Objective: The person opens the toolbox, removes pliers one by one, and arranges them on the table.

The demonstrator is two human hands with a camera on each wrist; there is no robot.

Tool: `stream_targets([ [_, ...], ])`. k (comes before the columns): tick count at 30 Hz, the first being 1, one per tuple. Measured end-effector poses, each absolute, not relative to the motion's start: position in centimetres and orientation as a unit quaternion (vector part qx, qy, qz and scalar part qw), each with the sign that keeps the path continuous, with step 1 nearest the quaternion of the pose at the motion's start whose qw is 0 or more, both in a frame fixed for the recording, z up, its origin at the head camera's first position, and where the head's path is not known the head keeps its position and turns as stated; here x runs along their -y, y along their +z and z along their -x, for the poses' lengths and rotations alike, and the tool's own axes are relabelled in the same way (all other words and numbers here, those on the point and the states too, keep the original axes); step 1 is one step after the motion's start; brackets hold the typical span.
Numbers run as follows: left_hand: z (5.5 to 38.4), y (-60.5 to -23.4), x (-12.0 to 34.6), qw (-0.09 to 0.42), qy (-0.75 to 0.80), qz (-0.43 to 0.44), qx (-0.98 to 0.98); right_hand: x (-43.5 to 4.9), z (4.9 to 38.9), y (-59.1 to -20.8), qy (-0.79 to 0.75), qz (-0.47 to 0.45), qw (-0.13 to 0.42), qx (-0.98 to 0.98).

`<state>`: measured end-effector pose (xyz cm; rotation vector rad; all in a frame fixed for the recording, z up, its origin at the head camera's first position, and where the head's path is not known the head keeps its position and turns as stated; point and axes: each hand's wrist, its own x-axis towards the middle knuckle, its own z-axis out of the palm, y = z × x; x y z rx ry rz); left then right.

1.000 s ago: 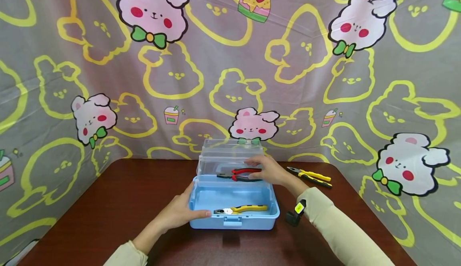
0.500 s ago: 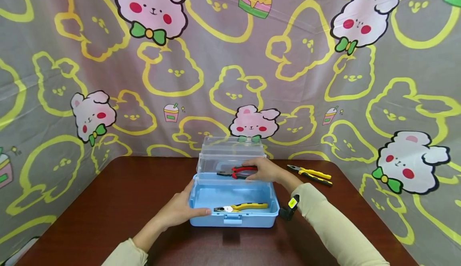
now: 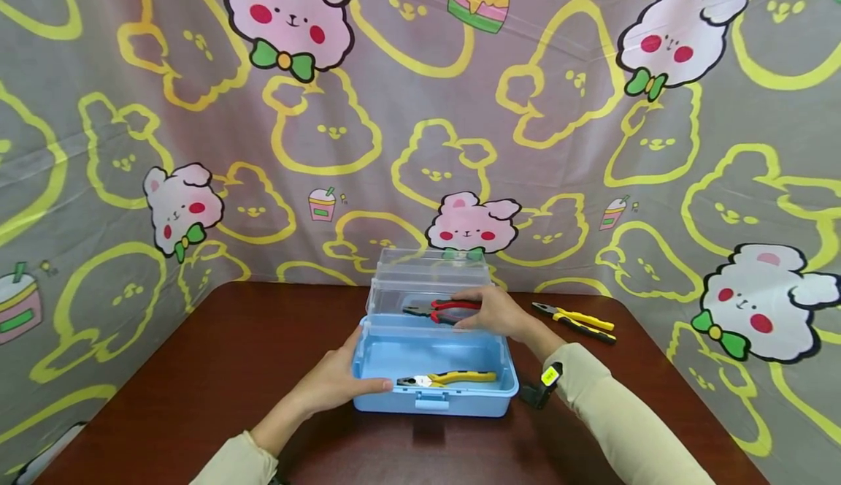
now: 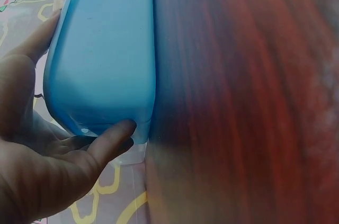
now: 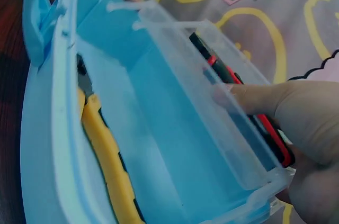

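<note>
A light blue toolbox [image 3: 473, 404] stands with its clear lid [image 3: 430, 275] tipped back. My left hand [image 3: 331, 381] grips its left end, thumb along the front rim; the left wrist view has the fingers around that end [image 4: 103, 60]. At the back of the box, my right hand [image 3: 504, 315] holds red-and-black pliers [image 3: 436, 315] by the handles. Those pliers [image 5: 273, 135] lie behind the front wall of a clear inner tray [image 5: 206, 113], and my thumb is at that wall. Yellow-handled pliers [image 3: 463, 377] lie inside the box along its front wall.
Another pair of pliers [image 3: 561, 314], with yellow-and-black handles, lies on the brown table [image 3: 250, 353] right of the box. A patterned cloth [image 3: 368, 142] hangs behind and at both sides. A closed latch [image 3: 431, 402] sits on the box front.
The red-and-black pliers have moved slightly back and down, behind the clear tray's front wall, with my right hand. My left hand keeps its grip on the box. The head view has shifted a little.
</note>
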<state>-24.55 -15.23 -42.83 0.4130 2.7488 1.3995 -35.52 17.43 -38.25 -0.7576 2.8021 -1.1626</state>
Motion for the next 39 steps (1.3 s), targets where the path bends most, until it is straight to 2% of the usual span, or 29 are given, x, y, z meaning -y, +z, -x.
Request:
stream_targets([
  [4, 24.7, -42.9, 15.2, 0.018, 0.454, -0.130, -0.881, -18.0, 35.3, -37.7, -0.426, 0.215, 0.022, -0.878],
  [12, 24.8, -43.2, 15.2, 0.012, 0.452, -0.133, -0.882, -19.1, 34.1, -36.7, -0.451, 0.198, 0.013, -0.870],
  [39, 24.7, -43.1, 15.4, 0.008, 0.450, -0.140, -0.882, -26.8, 32.2, -37.3, -0.484, 0.182, -0.040, -0.855],
])
